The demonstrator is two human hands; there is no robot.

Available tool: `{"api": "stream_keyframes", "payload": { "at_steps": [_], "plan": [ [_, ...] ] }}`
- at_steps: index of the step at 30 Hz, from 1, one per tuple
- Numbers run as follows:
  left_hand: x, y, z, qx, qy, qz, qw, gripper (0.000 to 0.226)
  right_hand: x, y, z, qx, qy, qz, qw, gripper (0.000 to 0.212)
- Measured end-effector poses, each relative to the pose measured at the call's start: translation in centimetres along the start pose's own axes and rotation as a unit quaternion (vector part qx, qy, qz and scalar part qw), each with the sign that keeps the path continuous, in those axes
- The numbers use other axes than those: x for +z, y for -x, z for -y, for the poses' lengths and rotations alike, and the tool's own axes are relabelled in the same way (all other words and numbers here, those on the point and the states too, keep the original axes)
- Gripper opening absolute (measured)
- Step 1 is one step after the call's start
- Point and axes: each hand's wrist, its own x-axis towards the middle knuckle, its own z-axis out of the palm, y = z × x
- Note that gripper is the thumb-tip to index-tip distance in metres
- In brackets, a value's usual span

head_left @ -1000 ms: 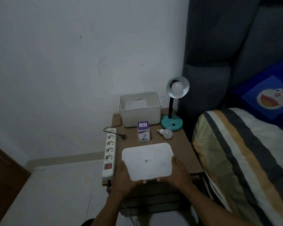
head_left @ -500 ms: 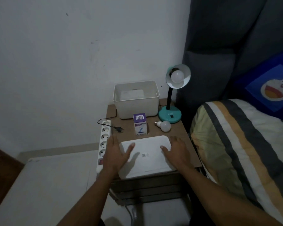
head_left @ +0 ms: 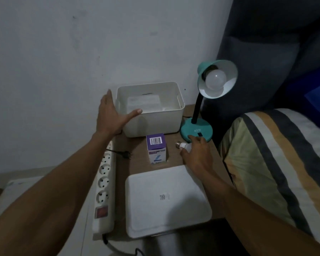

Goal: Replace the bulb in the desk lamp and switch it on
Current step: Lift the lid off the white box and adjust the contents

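A teal desk lamp (head_left: 196, 129) stands at the back right of the wooden nightstand (head_left: 137, 159), unlit, with a white bulb (head_left: 215, 79) in its shade. A loose white bulb (head_left: 183, 145) lies in front of the lamp's base, and my right hand (head_left: 198, 154) is curled over it, thumb and fingers around the globe. A purple and white bulb box (head_left: 156, 148) stands upright to its left. My left hand (head_left: 109, 115) is spread flat against the left side of the white bin (head_left: 151, 124), thumb at its front rim. The lamp's black plug (head_left: 126, 154) lies loose by the power strip (head_left: 103, 183).
The bin's white lid (head_left: 166, 200) lies flat on the near half of the nightstand. The power strip runs along the left edge, with a red switch at its near end. A bed with a striped cover (head_left: 275, 163) presses against the right side. The wall is right behind.
Both hands have left the lid, which now lies on the nightstand. My left hand went forward to the bin's side, and my right hand moved to the loose bulb.
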Motion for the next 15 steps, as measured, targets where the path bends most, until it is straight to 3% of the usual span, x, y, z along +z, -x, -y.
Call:
{"api": "stream_keyframes", "payload": {
  "at_steps": [4,7,11,15],
  "plan": [
    [0.7,-3.4,0.9,0.007,-0.004,0.067,0.998,0.145,1.0,-1.4,-1.1,0.003,0.017,0.001,1.0,0.048],
    [1.6,-4.0,2.0,0.006,0.022,0.1,0.995,0.139,1.1,-1.4,-1.8,-0.02,0.049,-0.011,0.999,0.046],
    [2.3,-3.9,2.7,0.022,0.038,0.097,0.994,0.138,0.7,-1.9,-2.6,-0.023,0.073,0.007,0.997,0.046],
    [2.4,-3.8,2.8,0.023,0.046,0.087,0.995,0.141,-0.5,-2.5,-2.2,-0.057,0.0,0.01,0.998,0.043]
  ]
}}
